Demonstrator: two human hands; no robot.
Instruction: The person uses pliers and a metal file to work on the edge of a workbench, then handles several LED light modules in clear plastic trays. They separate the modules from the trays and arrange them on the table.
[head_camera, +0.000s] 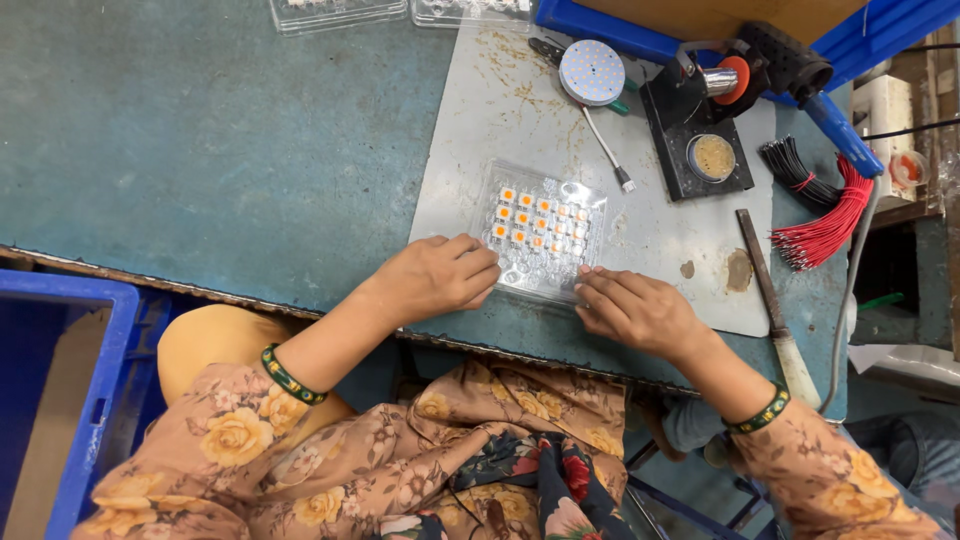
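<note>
A clear plastic blister tray (545, 232) lies on a grey metal plate (480, 150); several small orange-and-white square chips fill its upper pockets. My left hand (440, 275) rests with curled fingers on the tray's near left corner. On the near right edge of the tray, my right hand (635, 308) lies with fingertips touching it. Both wrists wear green and gold bangles. Whether a chip is pinched in either hand is hidden.
A round white LED disc (591, 72) with a wire lies behind the tray. A black soldering stand (705, 130) with a sponge tin sits at the right, beside red wires (830, 225), black wires (795, 160) and a file (768, 290). A blue crate (60, 400) stands at lower left.
</note>
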